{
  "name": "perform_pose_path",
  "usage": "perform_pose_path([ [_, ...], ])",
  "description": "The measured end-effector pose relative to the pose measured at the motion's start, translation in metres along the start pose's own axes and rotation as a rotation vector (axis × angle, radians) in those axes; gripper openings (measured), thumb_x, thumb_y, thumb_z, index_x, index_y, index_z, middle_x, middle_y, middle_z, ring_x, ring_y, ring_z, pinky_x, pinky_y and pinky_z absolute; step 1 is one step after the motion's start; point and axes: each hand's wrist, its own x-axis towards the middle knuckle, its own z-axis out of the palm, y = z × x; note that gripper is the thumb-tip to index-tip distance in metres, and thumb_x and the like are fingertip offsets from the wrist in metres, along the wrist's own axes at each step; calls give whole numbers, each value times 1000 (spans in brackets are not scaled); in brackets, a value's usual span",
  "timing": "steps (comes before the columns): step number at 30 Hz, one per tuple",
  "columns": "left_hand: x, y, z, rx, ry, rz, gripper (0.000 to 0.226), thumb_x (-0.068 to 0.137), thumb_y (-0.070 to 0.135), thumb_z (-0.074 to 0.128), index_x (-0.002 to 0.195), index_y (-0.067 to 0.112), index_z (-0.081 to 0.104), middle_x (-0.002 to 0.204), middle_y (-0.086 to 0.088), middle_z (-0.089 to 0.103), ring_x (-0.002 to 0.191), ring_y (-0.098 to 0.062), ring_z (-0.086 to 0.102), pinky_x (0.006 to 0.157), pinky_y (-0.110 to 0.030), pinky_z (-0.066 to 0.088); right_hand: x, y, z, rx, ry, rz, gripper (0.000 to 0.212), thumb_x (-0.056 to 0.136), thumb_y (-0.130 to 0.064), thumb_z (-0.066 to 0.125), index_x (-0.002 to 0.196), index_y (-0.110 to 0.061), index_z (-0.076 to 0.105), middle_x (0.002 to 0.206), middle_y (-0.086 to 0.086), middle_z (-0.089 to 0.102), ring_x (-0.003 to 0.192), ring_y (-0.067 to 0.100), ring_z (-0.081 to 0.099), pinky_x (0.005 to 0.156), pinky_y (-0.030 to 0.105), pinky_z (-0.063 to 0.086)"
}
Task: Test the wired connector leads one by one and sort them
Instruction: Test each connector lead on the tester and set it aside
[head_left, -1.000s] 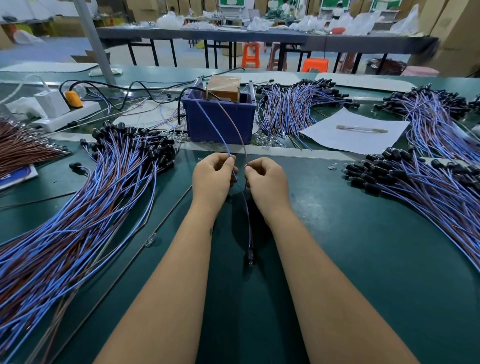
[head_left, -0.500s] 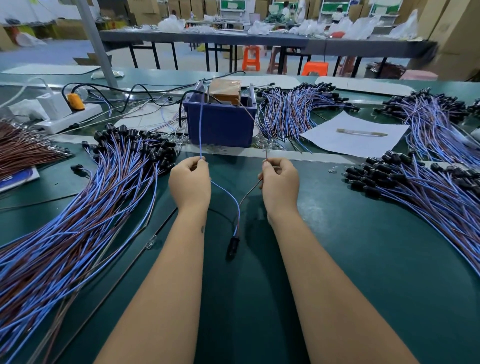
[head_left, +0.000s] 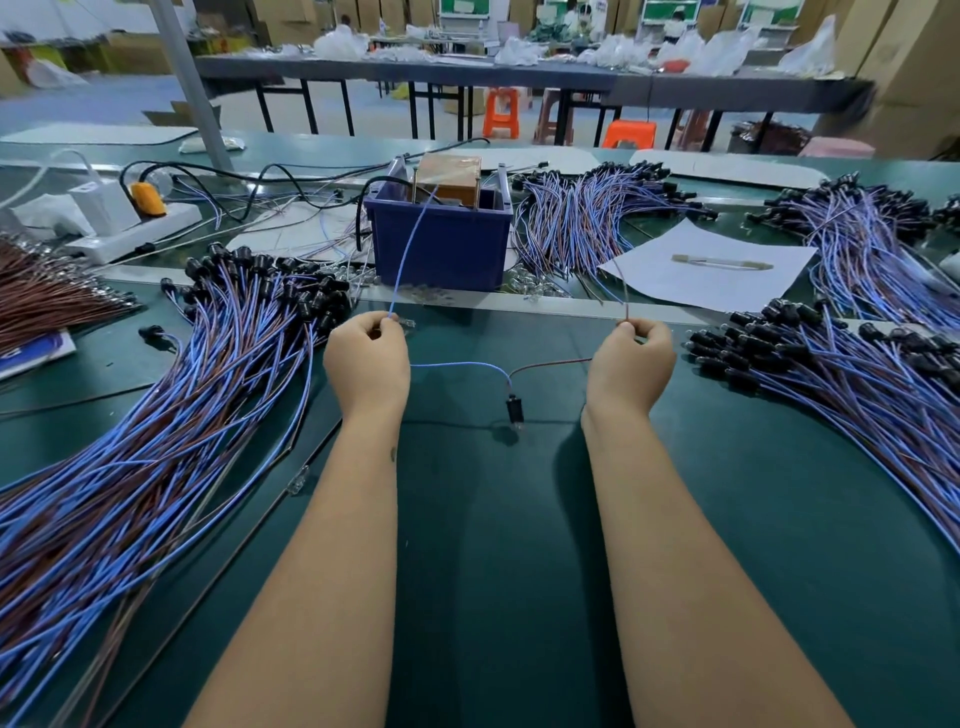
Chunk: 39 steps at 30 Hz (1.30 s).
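head | left hand (head_left: 367, 358) fingers curled, pinching blue wire (head_left: 457, 367) | right hand (head_left: 629, 364) fingers curled, pinching brown wire (head_left: 550, 366) | both wires meet at black connector (head_left: 514, 409) hanging between the hands just above green table (head_left: 519, 571) | blue bin (head_left: 441, 244) behind | lead piles left (head_left: 156, 415) and right (head_left: 857, 384)

A bin (head_left: 441, 244) sits at the back middle of the worktop (head_left: 727, 519). Piles of leads lie on both sides – one pile (head_left: 130, 441) left, one pile (head_left: 857, 384) right. A sheet of paper (head_left: 706, 270) lies right of the bin.
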Motion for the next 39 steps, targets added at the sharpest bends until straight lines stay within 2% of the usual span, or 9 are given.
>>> perform_pose_path([
  [3,3,-1,-4,42,56,49,24,93,11,48,71,8,58,57,-7,43,57,-21,30,50,-29,23,5,-1,-5,13,88,3,13,95,-7,43,95,-13,54,77,-9,50,74,16,49,55,15,34],
  [6,6,0,-8,31,138,84,23,94,11,48,76,6,62,60,-5,48,61,-24,35,56,-30,28,6,-4,-7,39,143,-10,17,95,-6,41,101,-7,57,83,-3,54,77,18,49,63,21,34],
  [10,11,4,-9,-62,284,-5,26,96,13,49,109,6,70,94,-5,67,81,-17,56,70,-23,41,2,-5,-6,100,145,-75,12,95,-7,42,94,-14,53,75,-9,50,68,7,48,58,18,33],
  [13,8,5,-5,-39,191,43,28,96,15,50,113,4,69,103,-7,70,89,-19,60,77,-24,45,-2,-5,-3,122,22,-116,12,94,-7,48,92,-13,58,73,-9,52,56,-7,49,56,10,35],
  [17,0,3,4,45,23,167,23,95,15,53,103,5,72,86,-3,67,78,-15,55,65,-16,35,-18,-2,10,65,-291,-170,19,94,-8,53,82,-22,57,71,-3,55,64,12,49,64,30,40],
  [22,0,1,7,48,-19,156,19,94,14,54,94,8,72,68,11,58,62,-3,50,53,-6,35,-39,3,21,2,-457,-224,17,96,-9,52,86,-23,55,73,-2,55,67,14,51,64,25,43],
  [29,1,1,5,41,-7,77,14,95,16,53,86,17,63,66,11,56,58,-3,48,47,-7,34,-43,4,21,-39,-507,-200,10,98,-11,50,92,-17,55,76,3,56,69,16,52,62,21,42],
  [34,3,-1,5,32,10,39,18,94,16,53,81,13,65,61,7,55,54,-8,46,44,-11,33,-47,0,19,-30,-541,-203,21,97,-9,51,83,-25,55,71,4,55,65,15,50,61,23,43],
  [39,4,-2,4,1,14,-3,22,91,13,52,74,8,65,54,3,50,51,-15,41,48,-25,33,-49,-3,17,-19,-559,-198,20,95,-8,53,82,-23,57,70,6,56,65,15,50,61,23,42],
])
